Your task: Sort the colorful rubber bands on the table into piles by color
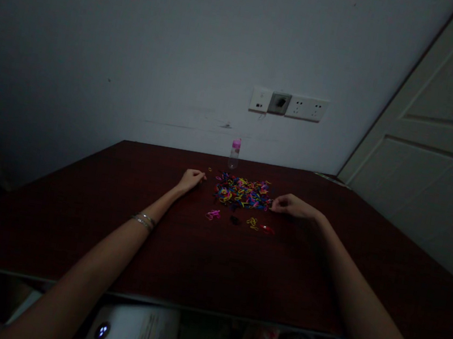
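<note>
A heap of small multicoloured bands (242, 191) lies on the dark red table (204, 257). My right hand (289, 205) is at the heap's right edge, its thumb and fingers pinched together; whatever is between them is too small to name. Left of the heap, my left hand (192, 180) rests on the table with its fingers curled closed, and nothing can be made out in it. Nearer me lie small separate groups: pink bands (213, 214), dark bands (235, 220), yellow bands (252, 223) and red bands (267, 229).
A clear bottle with a pink cap (234, 153) stands behind the heap. One yellow band (210, 169) lies near the back. Wall sockets (305, 108) are above the table, and a white box (136, 330) with other items sits below the front edge.
</note>
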The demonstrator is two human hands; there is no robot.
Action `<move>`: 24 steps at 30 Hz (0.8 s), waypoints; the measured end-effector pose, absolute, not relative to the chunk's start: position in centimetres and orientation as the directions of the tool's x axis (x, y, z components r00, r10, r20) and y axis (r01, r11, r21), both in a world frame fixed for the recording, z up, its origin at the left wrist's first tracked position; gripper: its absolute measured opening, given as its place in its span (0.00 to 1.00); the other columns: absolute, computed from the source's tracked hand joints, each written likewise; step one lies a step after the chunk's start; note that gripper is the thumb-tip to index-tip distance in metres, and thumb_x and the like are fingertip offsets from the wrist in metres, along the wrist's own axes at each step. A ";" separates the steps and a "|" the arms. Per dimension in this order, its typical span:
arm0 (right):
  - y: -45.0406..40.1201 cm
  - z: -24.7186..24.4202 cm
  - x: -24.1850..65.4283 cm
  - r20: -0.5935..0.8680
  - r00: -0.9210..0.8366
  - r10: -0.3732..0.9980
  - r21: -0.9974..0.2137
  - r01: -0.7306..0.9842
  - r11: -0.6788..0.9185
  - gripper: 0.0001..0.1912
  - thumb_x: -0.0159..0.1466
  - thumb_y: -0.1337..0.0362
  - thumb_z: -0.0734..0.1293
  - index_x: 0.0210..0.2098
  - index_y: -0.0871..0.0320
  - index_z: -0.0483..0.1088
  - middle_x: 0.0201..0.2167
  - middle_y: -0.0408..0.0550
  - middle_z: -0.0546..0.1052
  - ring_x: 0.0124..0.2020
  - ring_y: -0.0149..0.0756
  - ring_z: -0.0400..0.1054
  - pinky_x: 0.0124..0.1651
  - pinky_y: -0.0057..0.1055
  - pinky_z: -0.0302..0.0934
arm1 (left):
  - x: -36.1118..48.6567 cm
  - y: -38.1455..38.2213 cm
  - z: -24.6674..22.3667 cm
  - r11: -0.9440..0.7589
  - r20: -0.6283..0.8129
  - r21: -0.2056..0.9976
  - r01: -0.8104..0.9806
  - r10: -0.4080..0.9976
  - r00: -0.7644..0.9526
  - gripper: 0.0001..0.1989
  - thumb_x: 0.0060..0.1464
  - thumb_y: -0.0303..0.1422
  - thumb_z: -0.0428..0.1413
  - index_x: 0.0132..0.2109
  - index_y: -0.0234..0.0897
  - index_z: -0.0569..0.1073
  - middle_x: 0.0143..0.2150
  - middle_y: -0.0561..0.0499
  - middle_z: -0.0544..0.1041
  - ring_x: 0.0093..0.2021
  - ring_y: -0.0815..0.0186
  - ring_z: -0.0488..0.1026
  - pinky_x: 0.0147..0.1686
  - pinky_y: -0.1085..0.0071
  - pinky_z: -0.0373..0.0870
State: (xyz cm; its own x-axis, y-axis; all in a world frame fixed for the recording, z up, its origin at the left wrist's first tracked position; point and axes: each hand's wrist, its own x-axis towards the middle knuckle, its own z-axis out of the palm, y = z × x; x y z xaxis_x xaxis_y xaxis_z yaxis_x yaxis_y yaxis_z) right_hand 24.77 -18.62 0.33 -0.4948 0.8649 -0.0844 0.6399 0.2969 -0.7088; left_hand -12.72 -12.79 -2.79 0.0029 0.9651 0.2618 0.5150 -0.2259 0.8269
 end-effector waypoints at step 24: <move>-20.7 2.1 20.7 -0.075 -0.542 0.837 -0.767 0.568 0.299 0.15 0.47 0.56 0.70 0.28 0.62 0.70 0.22 0.43 0.71 0.25 0.29 0.62 0.29 0.27 0.56 | -13.0 -12.1 -3.4 -0.265 0.288 0.811 0.522 0.957 0.039 0.17 0.48 0.39 0.48 0.28 0.30 0.75 0.18 0.55 0.66 0.20 0.73 0.60 0.23 0.76 0.55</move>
State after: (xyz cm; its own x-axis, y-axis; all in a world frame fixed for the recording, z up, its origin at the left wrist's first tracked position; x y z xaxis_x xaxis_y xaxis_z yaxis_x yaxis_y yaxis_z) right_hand 20.74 -20.70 2.09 -0.5416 0.8373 -0.0752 0.5684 0.2988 -0.7665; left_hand -13.04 -12.08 -3.45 0.0385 0.9569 0.2877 0.5222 -0.2648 0.8107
